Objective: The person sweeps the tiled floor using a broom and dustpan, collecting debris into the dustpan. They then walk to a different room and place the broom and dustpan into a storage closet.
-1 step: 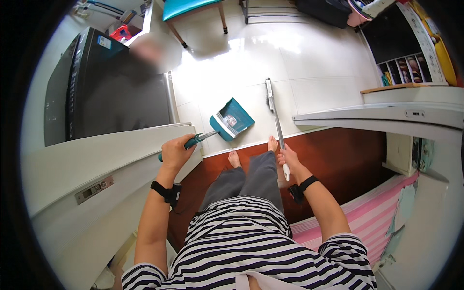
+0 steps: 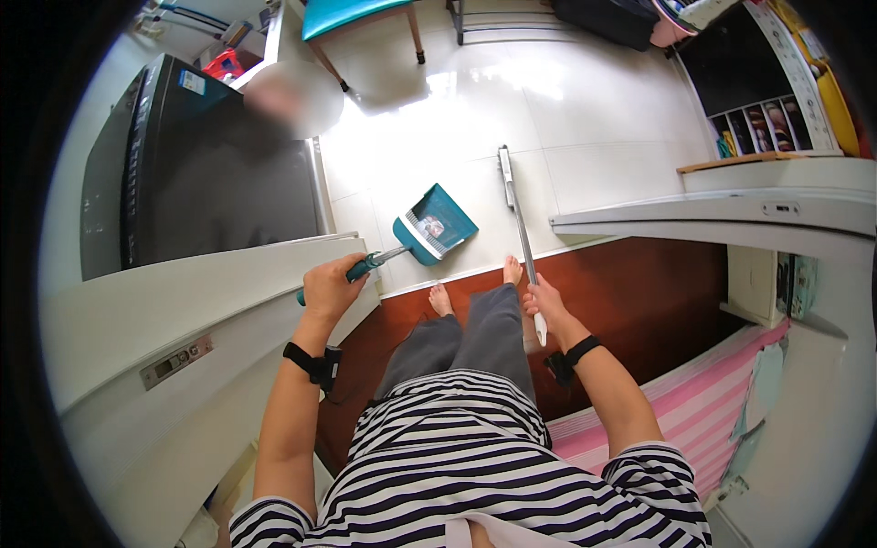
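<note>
One teal plastic dustpan [image 2: 453,217] with a white toothed strip and small pale debris in its tray is on the glossy white tiled floor [image 2: 612,164], far side, left of one long broom [image 2: 523,228] with a silver shaft and white end. The left hand [image 2: 331,288] has its fingers closed around the dustpan's handle; the right hand [image 2: 545,298] grips the broom's shaft. One blue-and-white label [image 2: 192,82], too small to read, marks the black boxy appliance [image 2: 224,178] at far left.

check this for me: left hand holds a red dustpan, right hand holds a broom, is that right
Not quite: the head view shows the dustpan is teal, not red. The left hand does hold it, and the right hand holds the broom.
</note>
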`<action>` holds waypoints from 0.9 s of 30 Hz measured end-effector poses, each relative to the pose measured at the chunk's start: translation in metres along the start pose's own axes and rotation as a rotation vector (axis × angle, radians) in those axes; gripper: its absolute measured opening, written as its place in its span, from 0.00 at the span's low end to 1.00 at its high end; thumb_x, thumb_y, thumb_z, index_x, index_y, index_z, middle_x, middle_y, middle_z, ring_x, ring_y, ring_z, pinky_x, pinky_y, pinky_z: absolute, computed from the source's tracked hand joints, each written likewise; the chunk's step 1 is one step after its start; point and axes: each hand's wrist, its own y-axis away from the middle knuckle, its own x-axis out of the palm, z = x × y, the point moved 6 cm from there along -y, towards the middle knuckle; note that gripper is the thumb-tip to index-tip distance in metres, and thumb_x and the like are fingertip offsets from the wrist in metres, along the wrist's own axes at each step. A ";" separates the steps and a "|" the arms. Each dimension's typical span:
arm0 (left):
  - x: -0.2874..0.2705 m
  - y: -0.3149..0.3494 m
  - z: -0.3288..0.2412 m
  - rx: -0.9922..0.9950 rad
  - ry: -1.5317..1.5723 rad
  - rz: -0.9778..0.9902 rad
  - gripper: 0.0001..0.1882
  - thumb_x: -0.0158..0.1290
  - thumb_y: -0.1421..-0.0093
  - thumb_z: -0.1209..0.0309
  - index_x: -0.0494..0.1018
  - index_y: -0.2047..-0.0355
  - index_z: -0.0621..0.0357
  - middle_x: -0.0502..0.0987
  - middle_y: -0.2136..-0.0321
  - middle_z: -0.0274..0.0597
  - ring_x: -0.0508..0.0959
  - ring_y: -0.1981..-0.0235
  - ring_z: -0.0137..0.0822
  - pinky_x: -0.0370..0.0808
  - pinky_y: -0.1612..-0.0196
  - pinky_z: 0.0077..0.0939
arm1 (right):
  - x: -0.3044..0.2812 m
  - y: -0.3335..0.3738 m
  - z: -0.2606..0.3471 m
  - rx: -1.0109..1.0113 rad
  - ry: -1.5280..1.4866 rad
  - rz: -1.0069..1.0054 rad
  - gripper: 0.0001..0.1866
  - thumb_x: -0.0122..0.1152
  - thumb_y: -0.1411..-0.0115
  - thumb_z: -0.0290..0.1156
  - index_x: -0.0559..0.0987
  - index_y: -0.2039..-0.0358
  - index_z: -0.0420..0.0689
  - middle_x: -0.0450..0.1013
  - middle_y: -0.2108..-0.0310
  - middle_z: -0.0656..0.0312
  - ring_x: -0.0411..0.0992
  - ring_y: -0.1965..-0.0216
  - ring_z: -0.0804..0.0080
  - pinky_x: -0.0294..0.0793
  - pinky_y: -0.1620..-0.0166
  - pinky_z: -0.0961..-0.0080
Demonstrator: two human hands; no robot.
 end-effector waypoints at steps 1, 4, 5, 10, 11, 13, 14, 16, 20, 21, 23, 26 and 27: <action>0.001 -0.001 -0.001 0.005 0.004 0.005 0.13 0.62 0.53 0.65 0.79 0.64 0.44 0.79 0.76 0.38 0.79 0.74 0.43 0.75 0.72 0.34 | -0.005 0.011 -0.006 -0.008 0.049 -0.044 0.34 0.45 0.37 0.24 0.49 0.33 0.58 0.61 0.78 0.66 0.57 0.84 0.82 0.59 0.83 0.86; 0.002 0.000 -0.001 0.026 0.003 0.012 0.13 0.62 0.52 0.64 0.79 0.64 0.45 0.79 0.76 0.39 0.79 0.74 0.43 0.75 0.71 0.34 | -0.020 0.039 -0.023 -0.026 0.129 -0.117 0.36 0.45 0.36 0.23 0.45 0.31 0.57 0.61 0.78 0.66 0.57 0.83 0.82 0.59 0.82 0.85; 0.000 0.000 0.002 0.033 -0.001 0.013 0.13 0.62 0.52 0.64 0.79 0.64 0.45 0.79 0.76 0.39 0.79 0.74 0.44 0.75 0.71 0.34 | -0.025 0.047 -0.027 -0.030 0.134 -0.139 0.36 0.45 0.36 0.23 0.45 0.31 0.57 0.61 0.79 0.66 0.57 0.84 0.82 0.59 0.82 0.85; -0.004 -0.001 0.005 0.022 -0.002 0.032 0.13 0.61 0.51 0.64 0.79 0.64 0.45 0.79 0.76 0.40 0.79 0.74 0.44 0.75 0.71 0.35 | -0.029 0.034 -0.048 -0.019 -0.023 -0.171 0.40 0.47 0.38 0.23 0.41 0.31 0.59 0.59 0.81 0.67 0.58 0.85 0.81 0.59 0.84 0.83; -0.004 -0.002 0.006 0.019 -0.010 0.035 0.13 0.61 0.51 0.65 0.79 0.64 0.45 0.79 0.76 0.40 0.79 0.74 0.44 0.75 0.71 0.35 | -0.027 0.021 -0.050 -0.023 -0.022 -0.193 0.33 0.46 0.38 0.22 0.51 0.34 0.55 0.58 0.81 0.68 0.58 0.85 0.81 0.58 0.84 0.83; -0.003 -0.005 0.004 0.026 -0.017 0.030 0.13 0.61 0.52 0.65 0.79 0.64 0.45 0.79 0.76 0.41 0.79 0.74 0.44 0.75 0.71 0.35 | -0.011 -0.001 -0.054 0.058 -0.140 -0.117 0.26 0.45 0.39 0.21 0.56 0.41 0.51 0.58 0.81 0.67 0.57 0.86 0.81 0.58 0.84 0.83; -0.002 -0.007 0.002 0.030 -0.019 0.027 0.13 0.61 0.52 0.65 0.79 0.64 0.45 0.79 0.76 0.41 0.79 0.74 0.44 0.75 0.71 0.35 | -0.003 -0.007 -0.058 0.098 -0.199 -0.081 0.22 0.45 0.39 0.21 0.59 0.45 0.50 0.58 0.81 0.67 0.57 0.86 0.81 0.58 0.84 0.83; -0.001 -0.009 0.001 0.020 -0.004 0.022 0.13 0.61 0.52 0.65 0.79 0.64 0.45 0.80 0.76 0.40 0.79 0.74 0.44 0.75 0.71 0.35 | 0.012 0.001 -0.057 0.125 -0.080 -0.070 0.15 0.45 0.39 0.21 0.60 0.52 0.50 0.58 0.81 0.66 0.57 0.86 0.80 0.58 0.85 0.82; -0.003 -0.015 -0.004 -0.014 -0.013 0.047 0.12 0.61 0.51 0.64 0.79 0.64 0.45 0.80 0.76 0.40 0.79 0.74 0.44 0.75 0.71 0.36 | 0.010 0.024 -0.052 0.164 0.094 -0.031 0.23 0.47 0.38 0.23 0.57 0.44 0.55 0.59 0.80 0.66 0.57 0.85 0.81 0.59 0.85 0.84; -0.004 -0.016 -0.005 -0.016 -0.014 0.040 0.12 0.61 0.51 0.64 0.79 0.64 0.44 0.80 0.76 0.40 0.79 0.74 0.44 0.75 0.71 0.36 | 0.005 0.033 -0.045 0.172 0.120 -0.037 0.26 0.46 0.38 0.23 0.56 0.41 0.55 0.59 0.80 0.66 0.57 0.85 0.82 0.59 0.85 0.85; -0.002 -0.015 -0.005 -0.019 -0.021 0.034 0.12 0.61 0.51 0.64 0.79 0.64 0.44 0.80 0.75 0.40 0.79 0.74 0.44 0.75 0.71 0.36 | -0.011 0.045 -0.034 0.174 0.162 -0.052 0.30 0.47 0.37 0.24 0.55 0.36 0.55 0.61 0.79 0.66 0.57 0.84 0.83 0.59 0.84 0.86; -0.001 -0.015 -0.002 -0.038 -0.044 0.059 0.12 0.61 0.51 0.63 0.80 0.64 0.44 0.80 0.76 0.40 0.79 0.74 0.44 0.75 0.71 0.36 | -0.019 0.067 -0.009 0.157 0.273 -0.075 0.34 0.47 0.37 0.24 0.50 0.33 0.57 0.62 0.78 0.66 0.56 0.84 0.83 0.59 0.83 0.86; 0.000 -0.015 -0.001 -0.040 -0.052 0.072 0.12 0.61 0.51 0.63 0.80 0.64 0.44 0.80 0.76 0.40 0.79 0.74 0.44 0.75 0.71 0.36 | -0.025 0.068 -0.002 0.127 0.355 -0.078 0.37 0.47 0.38 0.24 0.46 0.31 0.57 0.63 0.77 0.65 0.58 0.83 0.82 0.61 0.82 0.84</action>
